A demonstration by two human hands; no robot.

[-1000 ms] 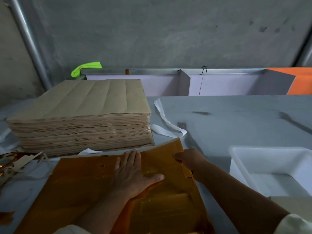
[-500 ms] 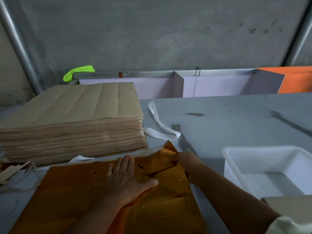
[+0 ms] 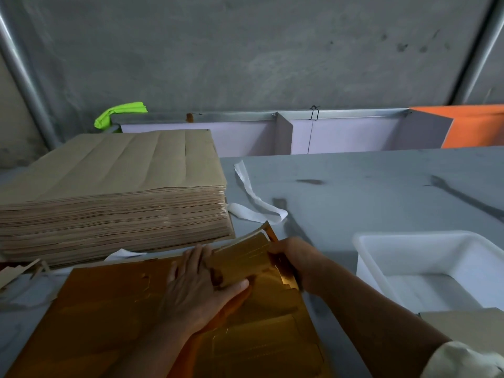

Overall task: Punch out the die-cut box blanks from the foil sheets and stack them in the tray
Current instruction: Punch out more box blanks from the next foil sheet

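At the far left edge, torn cardboard scraps (image 3: 19, 271) lie on the grey table (image 3: 368, 186), just in front of a tall stack (image 3: 109, 192) of brown sheets that fills the left side. A bright green cloth (image 3: 120, 113) sits behind the stack, against the wall. In front of the stack, nearest the camera, the gold foil sheet (image 3: 103, 317) lies flat on the table, its far edge close to the foot of the stack. The left hand (image 3: 201, 287) rests palm down on the sheet near that far edge, fingers straight and close together, thumb stretched out to the right against the blank (image 3: 240, 259). The blank is partly raised out of the sheet's far right corner, tilted up with its pale underside showing. Behind it a white paper strip (image 3: 253, 197) curls on the table beside the stack. The right hand (image 3: 296, 261) holds the blank by its right edge with fingers curled round it, though the fingertips are hidden behind the card and the hand is a little blurred. Further right, well apart from the sheet, stands the white tray (image 3: 365, 257). A brown board (image 3: 463, 323) overlaps its near corner. An orange panel (image 3: 474, 126) stands at the far right, beyond the table.
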